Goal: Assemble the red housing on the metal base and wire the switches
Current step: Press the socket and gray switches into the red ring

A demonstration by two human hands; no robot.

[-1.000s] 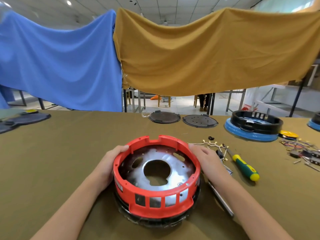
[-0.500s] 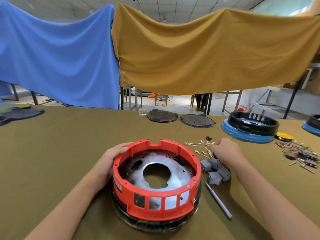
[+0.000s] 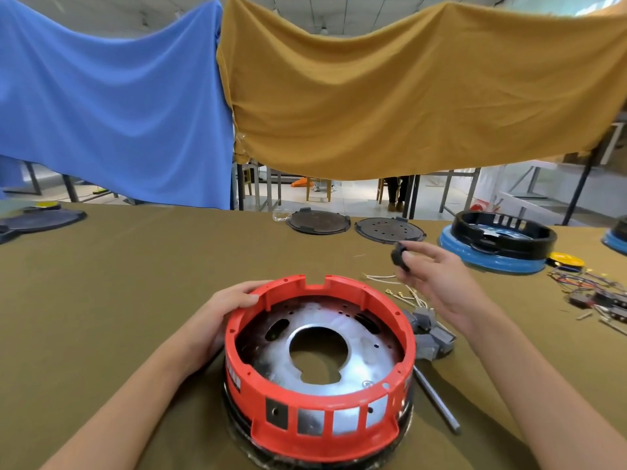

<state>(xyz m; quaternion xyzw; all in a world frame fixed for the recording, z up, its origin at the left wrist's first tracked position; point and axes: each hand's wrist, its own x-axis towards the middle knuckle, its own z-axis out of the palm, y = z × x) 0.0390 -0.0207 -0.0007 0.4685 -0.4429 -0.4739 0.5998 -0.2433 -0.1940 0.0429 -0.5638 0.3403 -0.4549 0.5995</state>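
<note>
Red housing [image 3: 319, 412] sits seated on the metal base [image 3: 325, 347], nearest the person, shiny plate with its centre hole showing through the ring. 4 rectangular window slots face the camera along the front wall.

Left hand [image 3: 217, 317] grips the housing's far-left rim, thumb over the top edge, fingers curled round the outside. It has stayed there over the last second, steadying the part.

Right hand [image 3: 437, 283] has changed. A second ago it rested on the housing's right rim; half a second ago it was down among the loose parts; now it is lifted clear of the table, pinching a small black part [image 3: 400, 256] between thumb and fingertips, beyond and to the right of the housing. What the part is cannot be told; it may be a knob or grommet.

Just below that pinch: grey switch blocks [image 3: 431, 334] touching the housing's right wall, white leads with terminals [image 3: 403, 293] spread beyond them, a grey rod [image 3: 437, 398] lying nearer.

Judgement: seating looks done, and fitting small parts and wiring now begins.

Farther out from the grip: 2 dark round plates [image 3: 353, 223], then a black-and-blue unit [image 3: 498, 242] to the right.
</note>
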